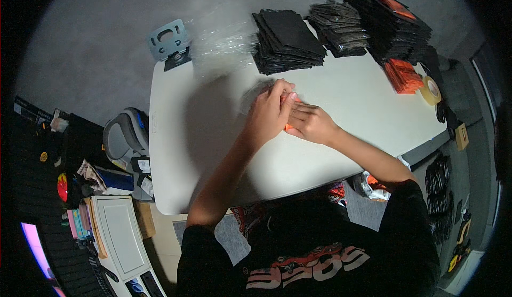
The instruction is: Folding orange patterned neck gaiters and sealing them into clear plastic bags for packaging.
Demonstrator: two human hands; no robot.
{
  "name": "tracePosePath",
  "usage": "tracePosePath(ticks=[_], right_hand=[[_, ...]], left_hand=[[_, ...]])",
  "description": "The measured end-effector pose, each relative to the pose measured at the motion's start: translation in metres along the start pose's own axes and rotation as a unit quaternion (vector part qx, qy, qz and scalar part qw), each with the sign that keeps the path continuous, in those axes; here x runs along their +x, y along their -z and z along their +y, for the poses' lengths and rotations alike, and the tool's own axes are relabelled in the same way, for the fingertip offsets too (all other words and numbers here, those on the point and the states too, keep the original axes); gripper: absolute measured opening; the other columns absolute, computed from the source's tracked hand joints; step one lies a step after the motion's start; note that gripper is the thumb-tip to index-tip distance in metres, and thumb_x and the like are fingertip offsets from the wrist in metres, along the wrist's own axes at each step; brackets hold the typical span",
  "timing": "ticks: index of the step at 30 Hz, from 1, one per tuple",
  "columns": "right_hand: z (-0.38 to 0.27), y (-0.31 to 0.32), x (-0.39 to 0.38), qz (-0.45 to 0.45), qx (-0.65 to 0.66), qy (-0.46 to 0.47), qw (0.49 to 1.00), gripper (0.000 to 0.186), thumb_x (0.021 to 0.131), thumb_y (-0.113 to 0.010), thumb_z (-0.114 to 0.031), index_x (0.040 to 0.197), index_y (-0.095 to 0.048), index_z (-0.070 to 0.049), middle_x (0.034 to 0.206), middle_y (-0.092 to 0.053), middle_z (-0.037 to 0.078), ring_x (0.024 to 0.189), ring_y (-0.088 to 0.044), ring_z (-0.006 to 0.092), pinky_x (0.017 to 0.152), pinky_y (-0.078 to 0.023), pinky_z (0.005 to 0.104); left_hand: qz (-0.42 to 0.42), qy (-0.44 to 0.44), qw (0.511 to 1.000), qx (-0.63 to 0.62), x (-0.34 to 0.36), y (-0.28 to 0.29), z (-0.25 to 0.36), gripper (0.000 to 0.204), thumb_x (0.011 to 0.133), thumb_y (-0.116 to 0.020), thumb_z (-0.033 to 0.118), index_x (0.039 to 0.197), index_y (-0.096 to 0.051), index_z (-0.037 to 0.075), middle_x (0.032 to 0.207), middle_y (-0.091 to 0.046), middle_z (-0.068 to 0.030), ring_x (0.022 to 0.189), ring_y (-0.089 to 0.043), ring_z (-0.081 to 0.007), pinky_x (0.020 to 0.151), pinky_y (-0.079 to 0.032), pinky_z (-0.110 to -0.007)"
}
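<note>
Both of my hands meet over the middle of the white table (341,153). My left hand (271,111) is closed, thumb and fingers pinched together at a clear plastic bag (253,93), which spreads out beside its knuckles. My right hand (314,122) lies against the left one, its fingers closed over a bright orange piece (288,127). Only small bits of that orange piece show between the hands, so its shape is hidden. I cannot make out whether it sits inside the bag.
Along the far edge lie a heap of clear bags (223,43), a stack of black flat pouches (288,38), wrapped black packs (338,27) and a taller black pile (392,27). Orange packs (402,76) and a tape roll (430,90) sit right. A blue-grey stand (169,40) occupies the far-left corner.
</note>
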State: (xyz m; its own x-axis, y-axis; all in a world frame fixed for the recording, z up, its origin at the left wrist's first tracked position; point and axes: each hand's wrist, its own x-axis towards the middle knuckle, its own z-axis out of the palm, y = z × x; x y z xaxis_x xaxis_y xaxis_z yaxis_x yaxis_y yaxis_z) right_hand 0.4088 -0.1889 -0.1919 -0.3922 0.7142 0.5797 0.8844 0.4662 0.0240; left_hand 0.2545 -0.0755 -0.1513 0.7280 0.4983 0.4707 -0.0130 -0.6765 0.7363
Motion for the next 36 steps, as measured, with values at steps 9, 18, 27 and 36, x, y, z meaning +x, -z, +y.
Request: tracePosePath(ticks=[9,18,27,36], right_hand=[[-0.004,0.0,0.001,-0.107,0.062,-0.185,0.975,0.04,0.082,-0.08,-0.028,0.109,-0.071,0.001,0.109,-0.075,0.017,0.103,-0.073,0.0345,0.095,-0.059,0.0425],[0.001,-0.007,0.002,-0.12,0.069,-0.103,0.985,0.031,0.09,-0.071,-0.028,0.101,-0.069,0.001,0.096,-0.073,0.022,0.09,-0.071,0.0385,0.084,-0.058,0.0464],[0.008,-0.014,0.009,-0.116,0.124,-0.094,0.981,0.026,0.09,-0.065,-0.021,0.105,-0.07,0.0,0.104,-0.073,0.021,0.096,-0.068,0.0408,0.087,-0.054,0.0504],[-0.019,0.0,0.026,-0.175,0.072,-0.119,0.975,0.033,0.09,-0.062,-0.022,0.114,-0.069,0.0,0.11,-0.071,0.022,0.101,-0.067,0.0417,0.09,-0.053,0.0525]], left_hand=[[-0.069,-0.02,0.997,0.034,-0.001,0.007,0.009,0.021,0.104,-0.062,0.017,0.114,-0.056,0.0,0.121,-0.071,-0.0252,0.122,-0.067,-0.0405,0.103,-0.052,-0.047],[-0.06,-0.076,0.988,0.118,-0.001,0.002,-0.012,0.035,0.103,-0.061,0.02,0.129,-0.066,-0.004,0.128,-0.069,-0.0276,0.127,-0.063,-0.0422,0.116,-0.043,-0.048],[-0.098,-0.118,0.985,0.081,-0.002,-0.007,-0.014,0.03,0.101,-0.06,0.016,0.127,-0.074,0.008,0.133,-0.07,-0.018,0.132,-0.061,-0.0367,0.118,-0.041,-0.047],[-0.087,-0.12,0.983,0.105,-0.004,-0.001,-0.017,0.029,0.099,-0.062,0.016,0.122,-0.077,0.011,0.133,-0.071,-0.0137,0.137,-0.057,-0.0341,0.121,-0.033,-0.049]])
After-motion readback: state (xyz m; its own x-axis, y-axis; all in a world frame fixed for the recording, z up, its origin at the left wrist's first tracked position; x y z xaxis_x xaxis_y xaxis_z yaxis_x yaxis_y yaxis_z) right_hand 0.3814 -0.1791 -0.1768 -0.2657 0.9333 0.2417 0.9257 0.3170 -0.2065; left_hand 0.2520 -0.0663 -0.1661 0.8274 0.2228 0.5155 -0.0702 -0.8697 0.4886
